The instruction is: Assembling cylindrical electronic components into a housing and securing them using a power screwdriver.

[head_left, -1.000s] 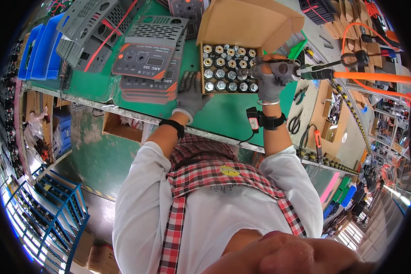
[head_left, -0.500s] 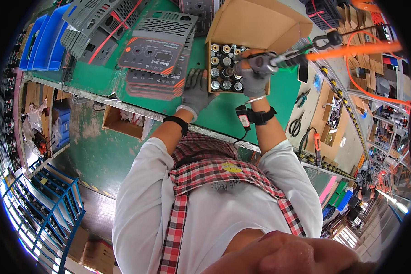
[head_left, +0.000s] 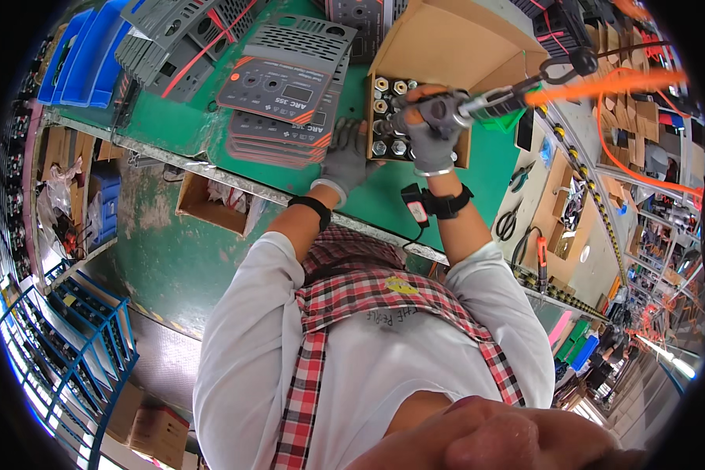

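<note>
My right hand [head_left: 432, 145], in a grey glove, is wrapped round a dark power driver [head_left: 445, 114] that hangs from a cable. The driver lies tilted over an open cardboard box [head_left: 462, 43], with its tip above the left rows. Upright in the box stand several shiny hex metal fittings [head_left: 379, 147], some with brass-coloured centres; the hand and tool hide others. My gloved left hand [head_left: 345, 163] rests with fingers stretched on the green mat, just left of the box. It touches or nearly touches a stack of grey printed metal panels [head_left: 278, 94].
Further left are bundled grey vented panels [head_left: 176, 39] with red straps and blue bins [head_left: 94, 59]. Right of the mat lie a phone [head_left: 523, 129], pliers [head_left: 520, 178], black scissors [head_left: 507, 223] and a tool with an orange handle [head_left: 542, 254]. An orange hose [head_left: 603, 84] hangs at the right.
The driver in my right hand has shifted left over the box, its tip now nearer the left side. The left hand stays beside the box; the whole view has shifted slightly.
</note>
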Tool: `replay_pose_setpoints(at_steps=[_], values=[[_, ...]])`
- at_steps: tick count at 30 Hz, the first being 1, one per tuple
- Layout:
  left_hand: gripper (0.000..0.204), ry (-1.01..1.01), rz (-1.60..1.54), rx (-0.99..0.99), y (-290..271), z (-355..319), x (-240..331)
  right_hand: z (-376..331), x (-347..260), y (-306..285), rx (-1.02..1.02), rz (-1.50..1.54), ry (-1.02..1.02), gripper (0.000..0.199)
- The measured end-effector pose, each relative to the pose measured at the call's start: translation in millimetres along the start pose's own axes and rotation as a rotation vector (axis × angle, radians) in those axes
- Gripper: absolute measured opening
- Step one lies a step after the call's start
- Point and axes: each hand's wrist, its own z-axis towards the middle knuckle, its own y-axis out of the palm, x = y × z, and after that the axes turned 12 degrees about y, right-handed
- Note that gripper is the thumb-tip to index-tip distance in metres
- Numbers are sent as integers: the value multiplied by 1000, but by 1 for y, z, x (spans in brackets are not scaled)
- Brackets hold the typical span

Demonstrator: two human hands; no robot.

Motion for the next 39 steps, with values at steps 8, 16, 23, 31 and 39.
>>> replay_pose_setpoints(at_steps=[8,16,23,31,39], values=[[85,75,-90,163,2,-3,-3,-27,5,-7,-62,-131,-16,27],[89,15,14,16,-2,0,1,-27,-4,-30,15,99,53,32],[87,37,47,12,-6,0,0,-29,-3,-47,81,108,139,33],[89,12,17,-87,-2,1,-2,-27,5,-57,88,121,86,26],[88,34,84,62,2,-1,0,-30,0,-84,264,-134,-44,28]])
